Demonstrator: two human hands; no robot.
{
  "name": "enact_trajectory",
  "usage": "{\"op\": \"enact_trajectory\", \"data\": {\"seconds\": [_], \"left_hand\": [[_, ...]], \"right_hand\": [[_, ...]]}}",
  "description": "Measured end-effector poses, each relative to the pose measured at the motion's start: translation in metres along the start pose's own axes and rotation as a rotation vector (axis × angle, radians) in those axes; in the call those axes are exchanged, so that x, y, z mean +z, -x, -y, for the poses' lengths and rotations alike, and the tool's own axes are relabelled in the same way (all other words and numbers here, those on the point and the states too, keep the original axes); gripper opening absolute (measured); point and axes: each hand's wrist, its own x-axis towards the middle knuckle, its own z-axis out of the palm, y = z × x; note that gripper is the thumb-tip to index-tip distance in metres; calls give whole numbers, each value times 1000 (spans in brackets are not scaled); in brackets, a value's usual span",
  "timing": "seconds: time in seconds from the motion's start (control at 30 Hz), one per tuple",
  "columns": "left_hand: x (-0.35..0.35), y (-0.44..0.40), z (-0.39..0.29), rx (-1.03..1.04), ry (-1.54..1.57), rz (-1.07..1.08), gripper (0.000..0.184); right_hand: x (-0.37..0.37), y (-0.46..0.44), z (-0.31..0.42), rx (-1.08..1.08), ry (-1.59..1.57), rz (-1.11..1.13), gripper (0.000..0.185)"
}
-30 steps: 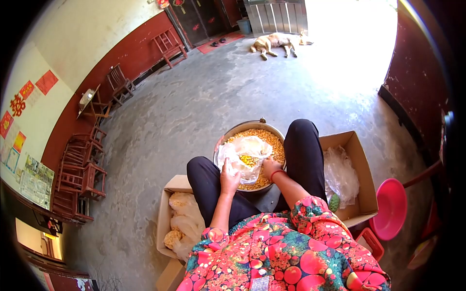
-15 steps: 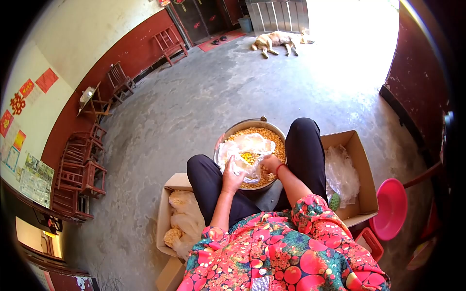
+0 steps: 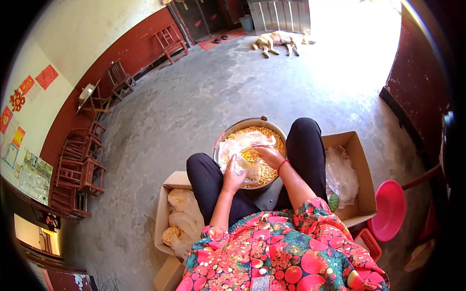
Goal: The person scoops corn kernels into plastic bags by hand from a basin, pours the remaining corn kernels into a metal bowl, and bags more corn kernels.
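Observation:
Between my knees stands a round metal pot [image 3: 217, 145] full of yellow corn kernels [image 3: 268, 173]. A clear plastic bag [image 3: 228, 148] lies spread over the kernels, its mouth open and some brighter kernels inside. My left hand [image 3: 234, 177] is closed on the near left edge of the bag. My right hand [image 3: 270, 156], with a red band at the wrist, is over the bag's right side. Its fingers stretch out to the left across the bag's mouth. Any kernels under that palm are hidden.
To the left, a cardboard box [image 3: 162, 213] holds bags of kernels [image 3: 184, 213]. Another cardboard box [image 3: 366, 174] at right contains crumpled plastic bags [image 3: 341, 177]. Beside it are a pink basin [image 3: 390, 211] and a red stool [image 3: 369, 242]. A dog [image 3: 279, 41] lies farther off.
My right hand has lifted from the kernels at the pot's right side, and its fingers now extend over the bag. The left hand keeps its place on the bag.

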Motion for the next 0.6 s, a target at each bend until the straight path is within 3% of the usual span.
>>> {"op": "enact_trajectory", "data": {"seconds": [0.07,0.13,0.23,0.27,0.33,0.37,0.5,0.6], "left_hand": [[0,0,0,-6,-14,7,72],[4,1,9,1,17,-6,71],[5,0,10,-16,75,-28,71],[4,0,8,-43,100,-39,70],[3,0,7,-41,96,-45,70],[2,0,8,-44,88,-36,72],[4,-1,15,-36,87,-29,73],[1,0,7,-23,86,-20,72]], "right_hand": [[-10,-14,34,1001,-779,-246,30],[-6,-4,13,970,-706,-319,31],[-11,-2,4,1389,-188,-7,31],[-10,-1,9,1389,-186,-9,31],[-5,6,18,1124,372,299,25],[2,9,10,1091,482,452,28],[20,29,10,925,473,481,43],[12,18,43,856,461,524,45]]}}
